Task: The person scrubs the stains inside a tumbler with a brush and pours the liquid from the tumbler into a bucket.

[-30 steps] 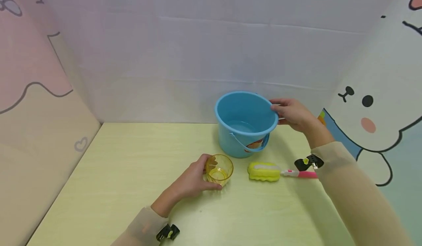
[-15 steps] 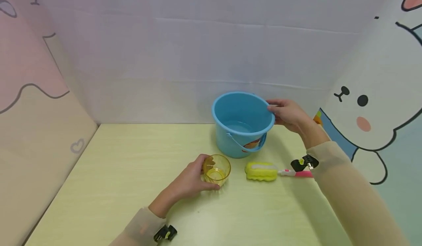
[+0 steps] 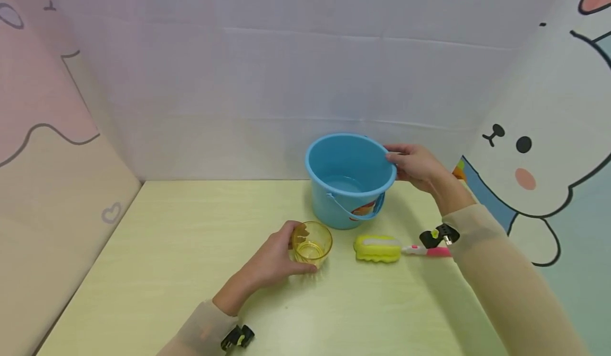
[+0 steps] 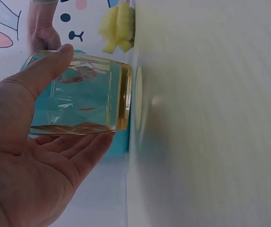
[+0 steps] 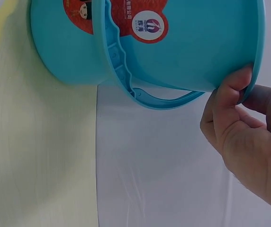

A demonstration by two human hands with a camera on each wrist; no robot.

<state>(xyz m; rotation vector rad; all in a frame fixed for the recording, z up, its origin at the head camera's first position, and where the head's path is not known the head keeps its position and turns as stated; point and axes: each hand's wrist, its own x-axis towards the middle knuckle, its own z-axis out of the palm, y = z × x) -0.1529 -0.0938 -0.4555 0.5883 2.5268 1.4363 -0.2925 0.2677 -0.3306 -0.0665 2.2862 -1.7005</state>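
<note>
My left hand (image 3: pixel 274 258) holds a clear amber glass cup (image 3: pixel 312 245), thumb on one side and fingers on the other. In the left wrist view the glass cup (image 4: pixel 85 94) is upright, its base at or barely above the tabletop; contact is hard to tell. A blue plastic bucket (image 3: pixel 329 207) stands behind it near the table's back edge, its handle hanging down at the front. At the bucket's right rim, my right hand (image 3: pixel 420 167) pinches the edge; the right wrist view shows the thumb and fingers of the right hand (image 5: pixel 249 127) on either side of that rim.
A yellow sponge brush (image 3: pixel 378 249) with a pink and white handle lies right of the cup, in front of the bucket. The pale yellow table (image 3: pixel 191 239) meets a white cloth wall (image 3: pixel 238 106) at the back. Printed cartoon panels flank both sides.
The head view has shifted slightly, moving everything a little left in the picture. Both hands keep their grips on the cup and the bucket rim.
</note>
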